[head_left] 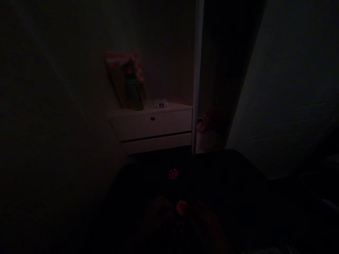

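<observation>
The scene is very dark, and both hands are only faint shapes above a dark tabletop [225,183]. My left hand [159,213] reaches in from the lower left. On the opposite side, my right hand [205,218] angles inward. Between their fingertips is a small orange-pink piece [181,207]; its kind is unclear, and darkness hides which fingers touch it. Several dim red dots [178,227] lie just below the hands. Farther off, a round cluster of small red dots [173,174] sits on the tabletop.
Behind the table is a pale drawer unit [159,123] with a dark round knob. On its top stand a red-and-white checked bag [122,58], a green bottle [134,91] and a small pale item [161,103]. Right of an upright panel [198,70], a reddish bundle [205,121] sits low.
</observation>
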### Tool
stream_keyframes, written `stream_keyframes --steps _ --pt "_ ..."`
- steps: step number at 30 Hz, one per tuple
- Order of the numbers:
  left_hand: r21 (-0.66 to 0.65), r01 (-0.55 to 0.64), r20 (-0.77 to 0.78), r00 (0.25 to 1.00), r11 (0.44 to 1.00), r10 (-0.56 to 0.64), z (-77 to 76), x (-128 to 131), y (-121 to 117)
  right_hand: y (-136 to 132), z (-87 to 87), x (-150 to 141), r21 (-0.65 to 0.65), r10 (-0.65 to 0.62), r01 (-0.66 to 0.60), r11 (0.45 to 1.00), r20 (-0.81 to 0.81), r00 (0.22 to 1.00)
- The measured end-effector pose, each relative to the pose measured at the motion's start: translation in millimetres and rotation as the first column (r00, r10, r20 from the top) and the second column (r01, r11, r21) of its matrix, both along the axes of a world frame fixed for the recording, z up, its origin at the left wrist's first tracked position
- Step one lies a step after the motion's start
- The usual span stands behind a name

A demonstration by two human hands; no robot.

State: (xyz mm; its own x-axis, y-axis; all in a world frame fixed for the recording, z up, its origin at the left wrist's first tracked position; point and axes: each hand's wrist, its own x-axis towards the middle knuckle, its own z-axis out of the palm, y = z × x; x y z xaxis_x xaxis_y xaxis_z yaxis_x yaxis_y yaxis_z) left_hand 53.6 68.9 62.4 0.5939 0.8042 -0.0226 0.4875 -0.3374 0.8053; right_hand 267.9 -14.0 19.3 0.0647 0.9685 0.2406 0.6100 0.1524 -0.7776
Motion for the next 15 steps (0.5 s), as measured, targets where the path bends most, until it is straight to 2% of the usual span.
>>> stream_keyframes --steps 3,5,10,15 --pt "-0.137 0.006 0.023 1.000 0.991 -0.003 -1.5 -2 -6 -6 -11.0 -12 -0.033 0.019 -0.020 0.999 -0.041 0.999" --pt "-0.159 -0.012 0.034 0.999 0.987 0.018 -3.2 -1 -9 -8 -15.2 -16 -0.036 0.023 -0.025 0.999 -0.055 0.998" --pt "-0.136 -0.056 0.048 0.997 0.989 0.063 0.9 8 -11 -8 -12.9 -13 -0.008 0.057 -0.057 0.998 -0.023 0.998" --pt "-0.019 -0.054 0.073 0.996 0.998 0.055 1.7 20 -9 -5 -6.1 -8 0.033 0.009 -0.009 0.999 -0.013 1.000"
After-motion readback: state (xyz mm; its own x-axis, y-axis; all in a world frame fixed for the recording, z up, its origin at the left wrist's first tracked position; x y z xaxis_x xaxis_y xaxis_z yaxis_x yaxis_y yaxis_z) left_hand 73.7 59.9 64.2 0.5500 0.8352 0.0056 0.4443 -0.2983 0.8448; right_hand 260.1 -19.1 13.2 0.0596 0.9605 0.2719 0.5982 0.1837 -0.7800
